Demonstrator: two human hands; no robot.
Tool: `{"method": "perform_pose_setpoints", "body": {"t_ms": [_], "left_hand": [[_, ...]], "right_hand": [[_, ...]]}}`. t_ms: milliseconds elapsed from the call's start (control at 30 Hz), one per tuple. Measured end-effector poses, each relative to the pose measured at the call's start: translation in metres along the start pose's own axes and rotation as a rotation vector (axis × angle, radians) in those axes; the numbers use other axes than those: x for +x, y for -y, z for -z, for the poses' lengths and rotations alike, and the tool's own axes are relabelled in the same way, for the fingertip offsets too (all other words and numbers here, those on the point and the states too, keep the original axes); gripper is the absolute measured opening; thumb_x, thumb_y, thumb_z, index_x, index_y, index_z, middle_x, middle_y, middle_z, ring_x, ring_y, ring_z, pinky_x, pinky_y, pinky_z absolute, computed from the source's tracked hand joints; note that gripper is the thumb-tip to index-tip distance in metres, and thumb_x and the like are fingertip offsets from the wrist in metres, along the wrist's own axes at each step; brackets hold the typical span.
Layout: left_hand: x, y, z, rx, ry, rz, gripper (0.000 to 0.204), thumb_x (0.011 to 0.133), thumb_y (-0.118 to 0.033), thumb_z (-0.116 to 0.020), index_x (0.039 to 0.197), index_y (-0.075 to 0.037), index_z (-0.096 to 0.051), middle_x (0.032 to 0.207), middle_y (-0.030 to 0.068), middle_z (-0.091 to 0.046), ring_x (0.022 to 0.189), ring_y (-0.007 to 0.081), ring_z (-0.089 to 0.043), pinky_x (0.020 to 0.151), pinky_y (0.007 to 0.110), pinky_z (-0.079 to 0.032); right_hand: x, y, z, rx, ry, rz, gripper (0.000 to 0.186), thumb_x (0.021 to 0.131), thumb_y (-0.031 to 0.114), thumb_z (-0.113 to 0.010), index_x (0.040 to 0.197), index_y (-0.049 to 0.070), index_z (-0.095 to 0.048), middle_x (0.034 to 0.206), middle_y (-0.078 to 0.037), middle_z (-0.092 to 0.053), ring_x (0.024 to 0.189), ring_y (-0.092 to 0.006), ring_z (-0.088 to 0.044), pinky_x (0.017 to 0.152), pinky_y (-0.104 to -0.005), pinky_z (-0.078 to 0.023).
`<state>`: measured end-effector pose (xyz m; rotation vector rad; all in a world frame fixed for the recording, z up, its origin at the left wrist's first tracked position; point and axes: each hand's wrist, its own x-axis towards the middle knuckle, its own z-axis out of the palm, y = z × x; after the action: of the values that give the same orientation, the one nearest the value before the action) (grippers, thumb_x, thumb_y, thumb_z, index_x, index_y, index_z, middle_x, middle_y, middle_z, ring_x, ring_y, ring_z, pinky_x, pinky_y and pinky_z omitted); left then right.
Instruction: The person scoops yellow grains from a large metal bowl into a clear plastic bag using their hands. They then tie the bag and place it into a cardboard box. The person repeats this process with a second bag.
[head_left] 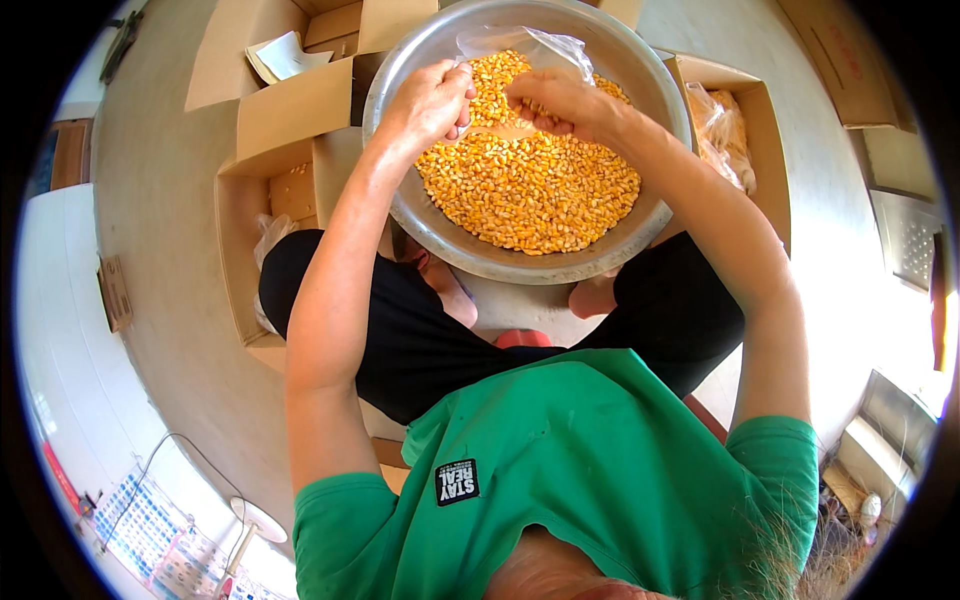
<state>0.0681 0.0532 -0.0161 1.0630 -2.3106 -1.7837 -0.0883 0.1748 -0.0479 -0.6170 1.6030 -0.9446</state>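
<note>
A wide metal basin (pixel 405 205) holds a deep layer of loose yellow corn kernels (pixel 530 195). Clear plastic film (pixel 550 45), which looks like a bag, lies at the far side of the basin, with kernels against it. Over the left part of the corn, my left hand (pixel 435 103) is closed, its fingers curled in. My right hand (pixel 558 103) is closed too, to the right of it and above the kernels. A small gap separates the two hands. Whatever sits inside either set of fingers is hidden; I cannot tell whether they grip the film.
Open cardboard boxes stand left of the basin; one box (pixel 262 170) has plastic inside, and another holds papers (pixel 290 57). On the right, a box (pixel 770 165) contains a plastic bag (pixel 722 130) of yellowish stuff. My legs and feet surround the basin's near side. A white fan-like stand (pixel 258 520) is lower left.
</note>
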Motion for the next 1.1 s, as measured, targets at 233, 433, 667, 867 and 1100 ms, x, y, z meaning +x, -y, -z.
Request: {"method": "perform_pose_setpoints", "body": {"t_ms": [233, 433, 667, 867, 1100], "left_hand": [[-0.001, 0.001, 0.002, -0.001, 0.016, -0.027, 0.033, 0.099, -0.03, -0.04, 0.087, -0.002, -0.053, 0.059, 0.0019, -0.052, 0.05, 0.0098, -0.048, 0.049, 0.024, -0.04], [-0.003, 0.001, 0.004, -0.006, 0.01, -0.029, 0.032, 0.098, -0.029, -0.04, 0.088, -0.002, -0.053, 0.06, 0.0019, -0.051, 0.05, 0.0099, -0.048, 0.049, 0.025, -0.04], [-0.002, 0.002, 0.004, -0.018, 0.012, -0.012, 0.033, 0.1, -0.03, -0.039, 0.089, -0.002, -0.053, 0.06, 0.0014, -0.051, 0.051, 0.0091, -0.047, 0.049, 0.024, -0.04], [0.012, 0.024, 0.004, 0.079, -0.005, -0.177, 0.031, 0.101, -0.028, -0.04, 0.088, -0.003, -0.052, 0.059, 0.0006, -0.05, 0.051, 0.0082, -0.046, 0.049, 0.023, -0.04], [0.0, 0.005, 0.001, -0.057, 0.014, -0.031, 0.03, 0.1, -0.028, -0.042, 0.086, -0.004, -0.053, 0.059, 0.0009, -0.051, 0.05, 0.0084, -0.046, 0.048, 0.023, -0.04]], "right_hand": [[0.025, 0.015, 0.014, -0.249, -0.166, 0.311, 0.038, 0.096, 0.028, -0.05, 0.13, 0.011, -0.049, 0.123, -0.008, -0.052, 0.105, -0.0173, -0.055, 0.077, -0.0311, -0.053], [0.016, 0.015, 0.019, -0.245, -0.116, 0.296, 0.046, 0.093, 0.039, -0.051, 0.125, 0.006, -0.054, 0.121, -0.011, -0.056, 0.107, -0.0226, -0.057, 0.081, -0.0329, -0.052], [-0.005, 0.008, 0.004, -0.467, 0.334, 0.049, 0.037, 0.093, 0.034, -0.049, 0.086, 0.001, -0.065, 0.077, -0.009, -0.065, 0.073, -0.0179, -0.064, 0.063, -0.0303, -0.053], [-0.008, -0.06, 0.002, -1.193, 0.175, 0.446, 0.023, 0.088, 0.021, -0.049, 0.093, 0.002, -0.061, 0.093, -0.022, -0.064, 0.086, -0.0384, -0.064, 0.077, -0.0498, -0.051], [-0.028, -0.085, -0.014, -1.156, -0.037, 0.471, 0.021, 0.089, 0.022, -0.054, 0.101, 0.004, -0.051, 0.097, -0.021, -0.057, 0.088, -0.0414, -0.061, 0.076, -0.0523, -0.049]]}}
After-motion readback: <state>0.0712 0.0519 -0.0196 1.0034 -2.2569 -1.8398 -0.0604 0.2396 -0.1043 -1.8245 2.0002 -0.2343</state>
